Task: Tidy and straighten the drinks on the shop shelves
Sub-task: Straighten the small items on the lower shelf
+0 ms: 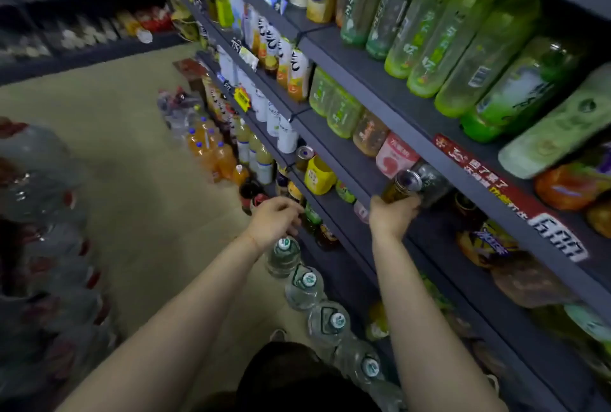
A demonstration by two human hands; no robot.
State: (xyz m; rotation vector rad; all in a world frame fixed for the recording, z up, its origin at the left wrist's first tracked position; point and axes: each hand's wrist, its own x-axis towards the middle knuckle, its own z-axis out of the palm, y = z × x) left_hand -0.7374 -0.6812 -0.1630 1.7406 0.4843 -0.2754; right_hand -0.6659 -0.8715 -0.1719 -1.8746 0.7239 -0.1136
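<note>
your right hand (391,215) is wrapped around a dark gold can (401,187), holding it at the lip of the grey shelf (344,163), tilted so its long axis runs up and away from you, silver top toward the back. your left hand (274,221) hangs lower, fingers loosely curled over the small bottles (312,220) one shelf down; whether it grips anything, you can't tell. the right hand is the nearer to the gap beside the pink carton (395,155). farther right, a red shelf strip (489,180) carries chinese print, too blurred to read.

Both hands reach forward, right hand (393,215) gripping.
</note>
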